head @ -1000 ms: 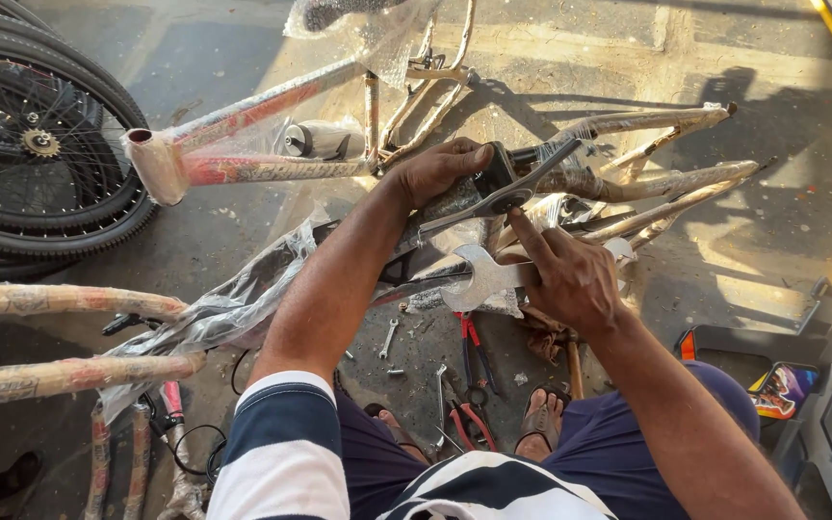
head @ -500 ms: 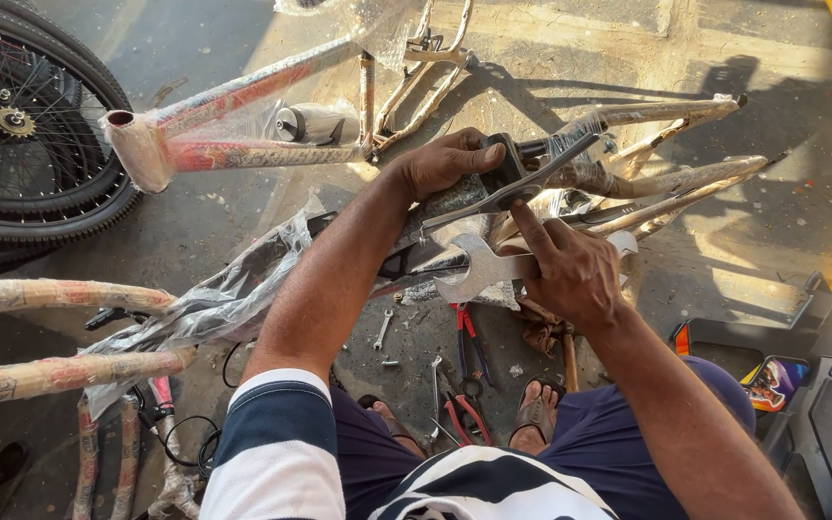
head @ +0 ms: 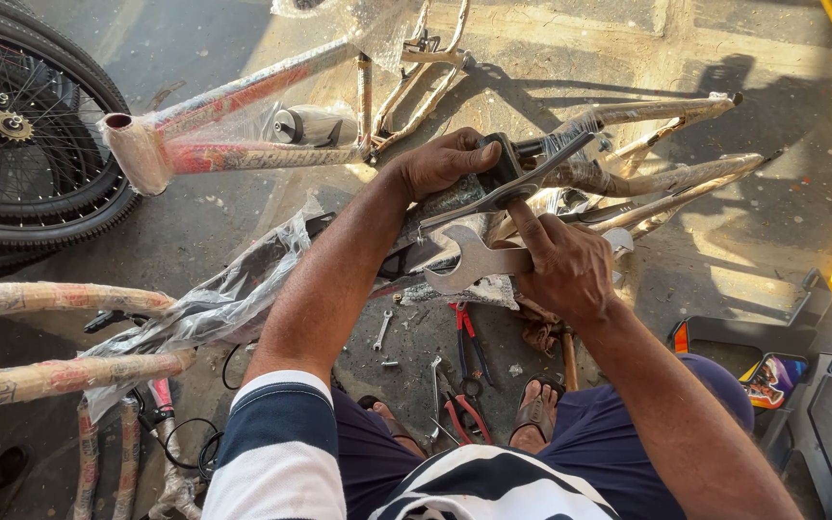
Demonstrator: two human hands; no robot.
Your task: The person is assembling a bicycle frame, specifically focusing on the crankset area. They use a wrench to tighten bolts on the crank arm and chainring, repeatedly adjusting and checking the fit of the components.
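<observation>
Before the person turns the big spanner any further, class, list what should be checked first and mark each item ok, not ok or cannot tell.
1. Left hand steadies the wrapped bicycle frame: ok.
2. Right hand grips the flat spanner: ok.
3. Spanner's open end seated on a nut: cannot tell, none visible in it.
4. Feet away from the red-handled pliers on the ground: not ok, they lie close by.
5. Plastic wrap away from the working spot: not ok.

Silver spanner, navy-striped sleeve
</observation>
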